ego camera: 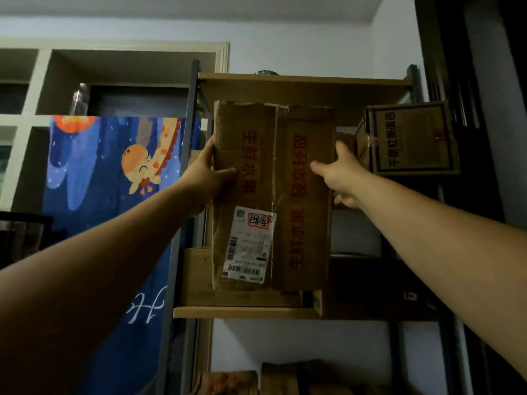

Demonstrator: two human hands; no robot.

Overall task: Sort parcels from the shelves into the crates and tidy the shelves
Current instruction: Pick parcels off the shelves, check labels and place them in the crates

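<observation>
Cardboard parcel [273, 195] held aloft between left hand [204, 178] and right hand [340, 175] — each grip clamped on a side — before a wooden shelf [245, 312] in a dim, white-walled room with a cartoon curtain [108, 172].

Head view, upward, near shelf [248, 312]

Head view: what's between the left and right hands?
In the head view, the tall brown cardboard box with red lettering fills the stretch; the left hand grips one side edge, the right hand the other.
</observation>
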